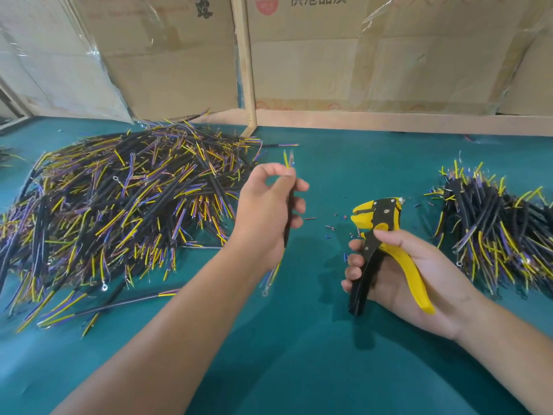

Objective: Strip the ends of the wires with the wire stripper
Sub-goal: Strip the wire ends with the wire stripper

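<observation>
My left hand [269, 205] holds one black cable [288, 223] upright above the table, fingers curled round it. Its yellow and purple inner wires [288, 158] stick up past my fingertips, blurred. My right hand [401, 274] grips the yellow and black wire stripper [377, 232] by its handles, jaws pointing up and left, a little to the right of the cable. The jaws hold nothing. The cable and the stripper are apart.
A big heap of black cables [125, 205] with yellow and purple ends covers the green table [299, 354] at left. A smaller heap [496, 232] lies at right. Small insulation scraps [332, 227] lie between my hands. Cardboard sheets [374, 55] and a wooden post [247, 64] stand behind.
</observation>
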A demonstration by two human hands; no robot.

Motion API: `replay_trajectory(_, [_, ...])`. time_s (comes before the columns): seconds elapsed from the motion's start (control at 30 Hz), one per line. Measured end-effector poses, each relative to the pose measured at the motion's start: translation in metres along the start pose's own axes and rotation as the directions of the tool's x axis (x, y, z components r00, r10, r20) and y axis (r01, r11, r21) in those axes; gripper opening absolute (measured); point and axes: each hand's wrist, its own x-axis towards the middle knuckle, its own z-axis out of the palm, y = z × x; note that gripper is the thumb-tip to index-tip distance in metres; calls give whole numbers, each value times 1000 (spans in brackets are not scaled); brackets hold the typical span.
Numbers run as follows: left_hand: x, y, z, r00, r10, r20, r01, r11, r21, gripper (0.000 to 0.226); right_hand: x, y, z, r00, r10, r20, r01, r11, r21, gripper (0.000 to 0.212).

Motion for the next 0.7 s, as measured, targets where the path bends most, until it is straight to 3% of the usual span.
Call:
replay_trajectory(0.17, [-8, 1, 4, 953, 92, 287, -155, 967, 205, 17, -1, 0, 0, 1000, -4, 18, 4, 1000, 15, 37])
replay_trajectory(0.33, [-13, -8, 6, 850, 127, 511, -350, 861, 369, 14, -2, -1, 1, 1000, 8, 23, -9, 999, 37, 36])
replay_trajectory(0.53, [-13, -9, 2, 757, 118, 643, -434, 826, 360, 10, -2, -1, 1, 1000, 6, 18, -6, 999, 38, 40])
replay_trajectory(0.7, [-15, -9, 2, 721, 67, 690, -409, 845, 345, 10, -2, -1, 1, 999, 4, 32, -5, 1000, 24, 38])
